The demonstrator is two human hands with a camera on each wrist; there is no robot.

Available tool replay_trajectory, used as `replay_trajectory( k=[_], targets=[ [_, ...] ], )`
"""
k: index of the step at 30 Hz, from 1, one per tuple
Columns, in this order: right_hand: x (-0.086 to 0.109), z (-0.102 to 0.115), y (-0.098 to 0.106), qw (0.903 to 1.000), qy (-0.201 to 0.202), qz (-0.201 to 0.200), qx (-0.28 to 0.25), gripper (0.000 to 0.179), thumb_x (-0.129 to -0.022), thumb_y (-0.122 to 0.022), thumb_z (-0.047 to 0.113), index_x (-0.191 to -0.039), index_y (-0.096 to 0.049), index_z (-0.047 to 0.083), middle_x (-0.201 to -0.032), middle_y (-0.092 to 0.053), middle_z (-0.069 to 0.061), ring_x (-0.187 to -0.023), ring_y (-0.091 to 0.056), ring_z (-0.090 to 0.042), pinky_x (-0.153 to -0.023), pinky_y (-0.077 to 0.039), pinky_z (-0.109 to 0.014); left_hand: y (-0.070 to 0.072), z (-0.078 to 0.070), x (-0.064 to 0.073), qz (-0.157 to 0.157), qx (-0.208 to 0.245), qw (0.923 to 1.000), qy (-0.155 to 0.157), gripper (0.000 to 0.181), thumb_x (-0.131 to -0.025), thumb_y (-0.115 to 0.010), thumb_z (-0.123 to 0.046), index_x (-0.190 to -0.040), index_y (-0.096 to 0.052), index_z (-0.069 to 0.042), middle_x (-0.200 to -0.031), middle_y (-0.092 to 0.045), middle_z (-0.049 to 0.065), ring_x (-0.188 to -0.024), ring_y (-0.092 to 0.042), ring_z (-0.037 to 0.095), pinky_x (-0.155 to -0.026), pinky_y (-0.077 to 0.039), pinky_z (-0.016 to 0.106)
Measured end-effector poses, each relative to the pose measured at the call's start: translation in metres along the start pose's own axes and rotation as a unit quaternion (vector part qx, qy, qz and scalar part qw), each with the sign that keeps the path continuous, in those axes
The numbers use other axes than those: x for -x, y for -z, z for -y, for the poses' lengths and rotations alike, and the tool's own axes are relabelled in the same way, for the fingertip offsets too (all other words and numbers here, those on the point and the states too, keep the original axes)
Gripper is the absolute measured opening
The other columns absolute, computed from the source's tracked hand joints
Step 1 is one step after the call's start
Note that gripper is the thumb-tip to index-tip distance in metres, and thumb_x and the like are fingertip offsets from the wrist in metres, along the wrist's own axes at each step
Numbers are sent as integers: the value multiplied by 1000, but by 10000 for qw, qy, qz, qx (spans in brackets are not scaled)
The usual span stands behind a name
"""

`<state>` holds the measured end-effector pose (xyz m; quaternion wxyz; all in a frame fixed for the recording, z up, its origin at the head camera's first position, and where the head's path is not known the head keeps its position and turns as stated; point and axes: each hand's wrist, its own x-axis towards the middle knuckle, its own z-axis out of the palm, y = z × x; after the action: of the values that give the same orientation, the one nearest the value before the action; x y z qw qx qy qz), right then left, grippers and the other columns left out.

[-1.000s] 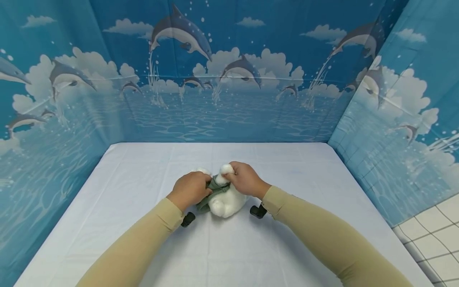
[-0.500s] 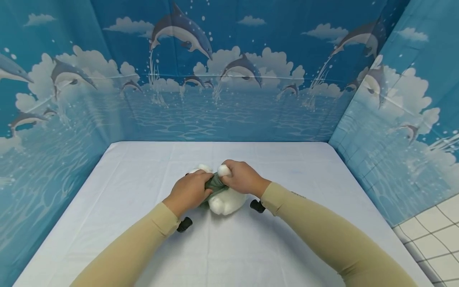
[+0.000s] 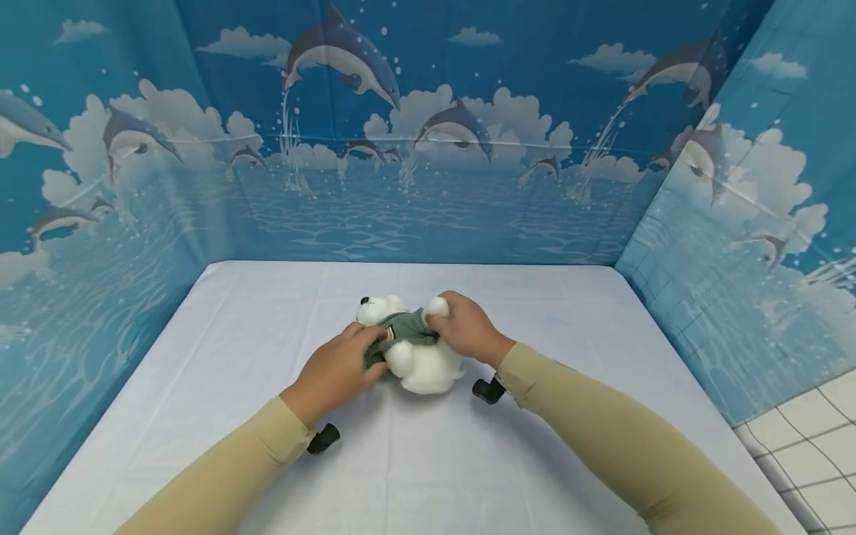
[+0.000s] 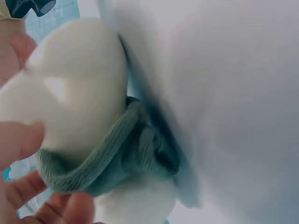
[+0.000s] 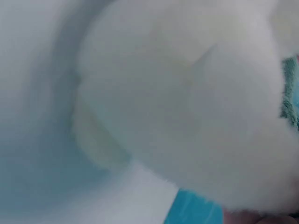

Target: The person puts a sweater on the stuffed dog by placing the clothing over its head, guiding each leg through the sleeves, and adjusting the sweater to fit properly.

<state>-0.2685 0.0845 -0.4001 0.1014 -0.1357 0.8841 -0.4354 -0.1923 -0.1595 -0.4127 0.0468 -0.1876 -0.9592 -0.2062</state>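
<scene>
A white plush bear (image 3: 428,368) in a green knitted top (image 3: 411,328) lies on its side at the middle of the table, black nose pointing up and left. My right hand (image 3: 471,327) pinches one of its white paws (image 3: 436,306) beside the sleeve end. At the other side my left hand (image 3: 337,371) holds the bear about the edge of the top. In the left wrist view its thumb (image 4: 23,140) touches white plush, and curled fingers (image 4: 77,210) sit at the knitted hem (image 4: 88,172). White plush (image 5: 187,107) fills most of the right wrist view.
A white cloth covers the table (image 3: 535,297). Blue dolphin-print curtains (image 3: 428,215) stand around its back and sides. Pale tiles (image 3: 816,438) show beyond the right edge. A small black device sits under each wrist.
The left hand has moved left and toward the person, with its thumb and fingers farther apart. The bear's face and more of the green top now show. The right hand shifts slightly right with the paw.
</scene>
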Motion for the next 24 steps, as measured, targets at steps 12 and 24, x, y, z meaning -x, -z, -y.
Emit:
replay_trajectory(
  k=[12, 24],
  targets=[
    [13, -13, -9, 9551, -1142, 118, -2731, 37, -111, -47, 15, -143, -42, -4, -132, -53, -18, -113, -59, -23, -101, -53, -40, 4, 2, 3, -223, 838, 9957, 326, 73, -97, -72, -54, -155, -49, -16, -147, -56, 9, -119, -63, 24, -96, -54, 47],
    [30, -21, -16, 9859, -1282, 109, -1066, 30, -102, -55, 10, -129, -52, -4, -124, -59, -19, -101, -58, -24, -83, -53, -35, -1, -14, -3, -142, 1011, 9945, 232, 70, -96, -77, -47, -152, -52, -14, -149, -57, 9, -122, -65, 25, -99, -56, 46]
  ],
)
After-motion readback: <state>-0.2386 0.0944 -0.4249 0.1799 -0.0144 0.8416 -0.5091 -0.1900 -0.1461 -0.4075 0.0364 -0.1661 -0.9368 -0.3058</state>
